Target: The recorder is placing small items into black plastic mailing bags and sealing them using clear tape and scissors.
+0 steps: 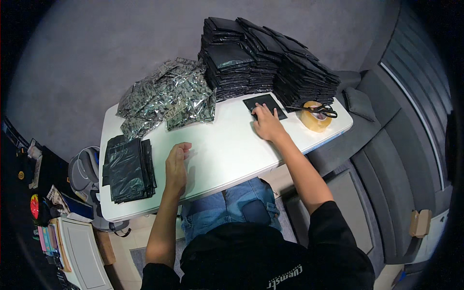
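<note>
My right hand (268, 124) rests on a flat black plastic packet (260, 101) lying on the white table, its fingers stretched out and the thumb apart. Nearer to me and further left, my left hand (177, 166) is held over the table with the fingers loosely bent and nothing between them. Left of it lies a stack of flat black plastic bags (129, 169). Behind the packet rise tall piles of folded black packets (241, 58). Beyond my left hand is a heap of camouflage-patterned items in clear plastic wrapping (169, 94).
Right of the packet stands a roll of yellowish tape (313, 123), with black-handled scissors (325, 111) lying over it. The white table (217, 154) has rounded corners. A grey sofa (386, 169) runs along the right, and a white cabinet (82, 246) stands at the lower left.
</note>
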Tool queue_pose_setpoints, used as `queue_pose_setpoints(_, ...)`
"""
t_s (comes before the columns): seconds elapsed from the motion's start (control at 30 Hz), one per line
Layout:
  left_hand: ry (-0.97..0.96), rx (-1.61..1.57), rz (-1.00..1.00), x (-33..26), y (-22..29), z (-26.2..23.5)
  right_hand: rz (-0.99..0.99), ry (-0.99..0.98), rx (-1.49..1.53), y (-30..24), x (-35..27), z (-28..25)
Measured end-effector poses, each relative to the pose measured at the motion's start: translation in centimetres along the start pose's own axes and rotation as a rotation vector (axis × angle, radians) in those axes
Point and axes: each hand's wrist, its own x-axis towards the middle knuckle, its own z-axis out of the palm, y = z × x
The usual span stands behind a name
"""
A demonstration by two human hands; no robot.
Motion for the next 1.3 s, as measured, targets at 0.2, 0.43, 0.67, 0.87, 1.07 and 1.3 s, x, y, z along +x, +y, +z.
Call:
queue_pose_setpoints(0.2, 0.018, -0.009, -0.051, -0.6, 0.2, -0.4, 0.035, -0.016, -0.030, 0.9, 2.2, 0.4)
queue_pose_setpoints(0.43, -0.022, 0.059, 0.049, -0.1, 0.6, -0.5, 0.023, -0.022, -0.072, -1.0, 0.7, 1.0)
queue_pose_setpoints(0.67, -0.026, 0.197, 0.082, -0.3, 1.6, -0.5, -0.002, -0.137, -0.052, -8.0, -0.3, 1.9)
queue_pose_setpoints(0.87, -0.030, 0.195, 0.110, -0.1, 0.6, -0.3, -0.018, -0.153, -0.005, -11.3, 0.5, 3.3)
queue_pose_setpoints(1.07, 0.049, 0.153, 0.115, -0.4, 0.7, -0.4, -0.053, -0.086, 0.197, -11.8, 0.6, 2.1)
queue_pose_setpoints(1.3, 0.147, 0.194, 0.250, -0.6, 0.9, -1.2, -0.121, 0.255, 0.570, -17.1, 2.9, 2.8)
